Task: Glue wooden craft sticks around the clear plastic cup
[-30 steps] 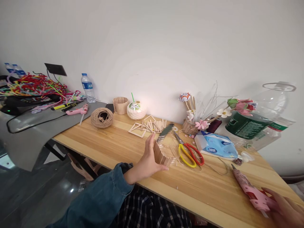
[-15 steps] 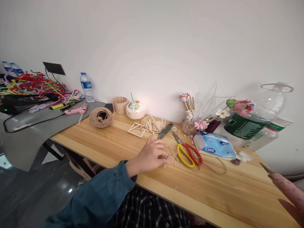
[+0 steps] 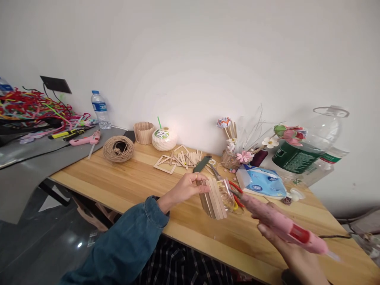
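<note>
pink glue gun [image 3: 268, 213] gripped in right hand [image 3: 292, 255], forearm coming in low, nozzle by clear side of stick-clad cup [image 3: 216, 198]; contact unclear. left hand [image 3: 188, 189] holds cup tilted, thumb across sticks. looks like gluing; calls for steady cup, fingers off nozzle. scissors [image 3: 216, 172] just beyond left hand.

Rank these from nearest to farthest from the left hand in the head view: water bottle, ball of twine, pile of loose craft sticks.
1. Pile of loose craft sticks: just beyond the left hand, toward the wall.
2. Ball of twine: off to the left on the wooden tabletop.
3. Water bottle: farther left and back, by the wall.
</note>
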### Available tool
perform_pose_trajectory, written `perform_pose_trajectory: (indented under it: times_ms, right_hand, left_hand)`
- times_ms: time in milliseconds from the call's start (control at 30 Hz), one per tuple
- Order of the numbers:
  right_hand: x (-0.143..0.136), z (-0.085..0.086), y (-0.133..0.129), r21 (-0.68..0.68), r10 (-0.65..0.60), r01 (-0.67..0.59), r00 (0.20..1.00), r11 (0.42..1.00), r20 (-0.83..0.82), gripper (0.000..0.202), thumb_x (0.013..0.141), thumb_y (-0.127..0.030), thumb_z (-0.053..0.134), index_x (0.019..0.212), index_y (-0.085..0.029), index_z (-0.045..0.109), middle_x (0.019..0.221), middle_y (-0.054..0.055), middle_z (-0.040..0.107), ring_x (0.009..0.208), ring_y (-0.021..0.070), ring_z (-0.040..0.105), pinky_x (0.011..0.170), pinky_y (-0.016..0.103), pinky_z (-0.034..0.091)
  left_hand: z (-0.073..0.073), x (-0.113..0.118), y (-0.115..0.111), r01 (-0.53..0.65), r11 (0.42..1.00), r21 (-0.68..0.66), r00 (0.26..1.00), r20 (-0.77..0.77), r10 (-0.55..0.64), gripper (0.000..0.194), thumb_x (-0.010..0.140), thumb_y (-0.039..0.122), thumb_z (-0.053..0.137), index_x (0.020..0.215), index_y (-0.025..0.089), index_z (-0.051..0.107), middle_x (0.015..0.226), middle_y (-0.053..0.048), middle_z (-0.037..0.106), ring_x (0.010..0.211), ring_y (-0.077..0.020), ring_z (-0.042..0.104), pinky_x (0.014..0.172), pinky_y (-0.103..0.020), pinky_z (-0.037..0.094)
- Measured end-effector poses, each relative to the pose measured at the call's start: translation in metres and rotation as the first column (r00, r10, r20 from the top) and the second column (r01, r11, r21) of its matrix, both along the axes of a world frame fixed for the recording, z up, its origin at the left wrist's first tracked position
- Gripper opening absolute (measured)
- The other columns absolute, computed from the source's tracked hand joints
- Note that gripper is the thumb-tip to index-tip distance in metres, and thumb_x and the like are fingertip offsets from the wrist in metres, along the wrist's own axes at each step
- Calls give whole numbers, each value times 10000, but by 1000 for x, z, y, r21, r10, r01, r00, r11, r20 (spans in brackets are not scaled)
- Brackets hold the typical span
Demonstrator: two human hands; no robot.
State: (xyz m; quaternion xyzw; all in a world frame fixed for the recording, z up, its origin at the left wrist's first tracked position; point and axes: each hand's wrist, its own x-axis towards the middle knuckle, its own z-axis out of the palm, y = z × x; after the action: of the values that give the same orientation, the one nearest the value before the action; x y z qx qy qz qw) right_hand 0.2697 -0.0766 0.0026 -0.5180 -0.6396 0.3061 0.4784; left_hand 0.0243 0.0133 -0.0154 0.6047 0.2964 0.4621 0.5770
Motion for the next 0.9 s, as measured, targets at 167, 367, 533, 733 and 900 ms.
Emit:
perform_pose_trajectory:
  times_ms: [167,367,533,733,900]
  right_hand:
    - [1,-5,1,-87,169,-151,948,985,268,468,799,-448,562,1231,-268,574,1267,50,568,1235,327,445,1050,512,347]
    - [-2,-5,-1,30,115,-136,919,990,378,444,842,-461,509,1261,-315,541,1242,34,583,1137,296,531,970,459,445]
    - [-1,-7,2,46,149,-186,895,981,421,444,889,-433,443,1325,-354,457,1158,33,628,1038,287,599,820,392,538]
    - [-1,-8,3,143,154,-260,846,955,510,436,941,-391,295,1361,-346,404,1024,48,667,894,248,656,698,348,569]
    - [-7,-5,2,169,97,-227,825,959,556,413,937,-374,324,1330,-338,447,969,47,667,825,233,663,651,345,573]
  left_hand:
    - [-4,-1,2,23,1000,-1,999,38,-23,421,548,484,794,733,120,694,933,-77,625,928,-216,548,872,-321,388]
    - [-7,-3,2,72,995,68,996,42,-75,331,609,422,781,750,135,697,1047,-94,622,1039,-239,539,953,-351,353]
    - [-9,-4,2,64,991,120,997,26,-68,331,614,406,786,790,138,703,1071,-110,622,1067,-245,533,957,-357,358]
    - [-10,-3,1,81,981,174,997,-10,-80,352,642,430,762,838,142,714,1079,-124,622,1069,-252,535,948,-368,369]
    - [-10,-4,2,98,976,193,995,-26,-95,345,655,438,750,825,141,709,1082,-127,621,1098,-250,526,977,-372,356]
